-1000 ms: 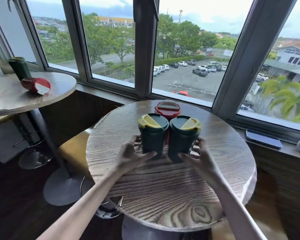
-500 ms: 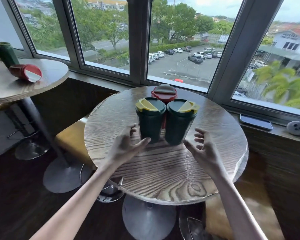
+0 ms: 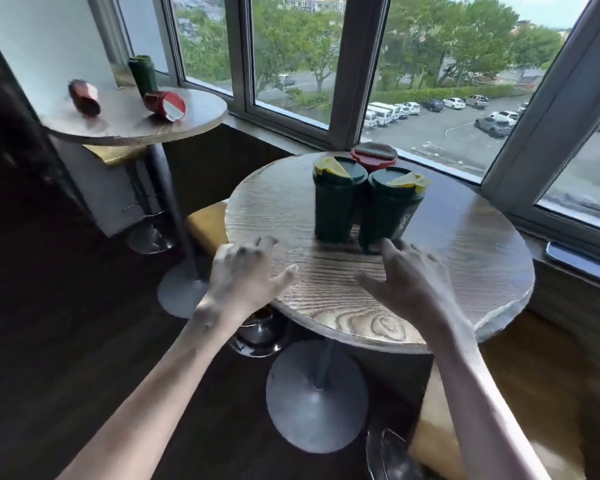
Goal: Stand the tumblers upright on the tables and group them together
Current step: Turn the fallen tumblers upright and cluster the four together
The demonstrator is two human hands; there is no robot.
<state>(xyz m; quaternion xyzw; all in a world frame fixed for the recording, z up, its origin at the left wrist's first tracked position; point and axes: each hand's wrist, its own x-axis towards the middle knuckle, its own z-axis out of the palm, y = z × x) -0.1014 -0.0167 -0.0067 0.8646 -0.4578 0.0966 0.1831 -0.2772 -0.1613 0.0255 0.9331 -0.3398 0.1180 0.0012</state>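
Head view. Near table [image 3: 465, 271]: left green tumbler [image 3: 333, 206] and right green tumbler [image 3: 390, 216] upright, side by side; red tumbler [image 3: 373, 157] upright just behind them. This group looks done.

Left hand [image 3: 243, 275] and right hand [image 3: 409, 282]: each grip apart, holding nothing. The right forefinger possibly touches the right green tumbler's base, but it's blurred.

Far table [image 3: 125, 124]: far green tumbler [image 3: 142, 74] upright; far red tumbler [image 3: 84, 97] and lidded red tumbler [image 3: 165, 105] lie on their sides, apart. That table remains to do.

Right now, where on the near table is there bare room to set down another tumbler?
Bare wood right of the right green tumbler and left of the left green tumbler. Crowded behind them, where the red tumbler stands.
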